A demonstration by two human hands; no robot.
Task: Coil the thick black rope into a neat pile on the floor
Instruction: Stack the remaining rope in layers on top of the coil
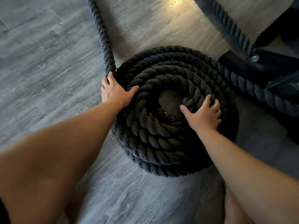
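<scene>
The rope [161,130] lies ringed on the floor [48,62], right hand [203,113] pressing flat and spread on top, left hand [115,92] seemingly hooked round the loose length at its edge, where a hard tug could drag the outer ring loose and slump the pile.

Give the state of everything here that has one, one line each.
coil: wound in stacked rings on the floor, centre hollow.
loose length: uncoiled, running straight away from the coil's left edge.
left hand: grips the loose length beside the coil.
right hand: fingers spread, pressing on the coil's top.
second strand: uncoiled, lying by the black frame.
</scene>
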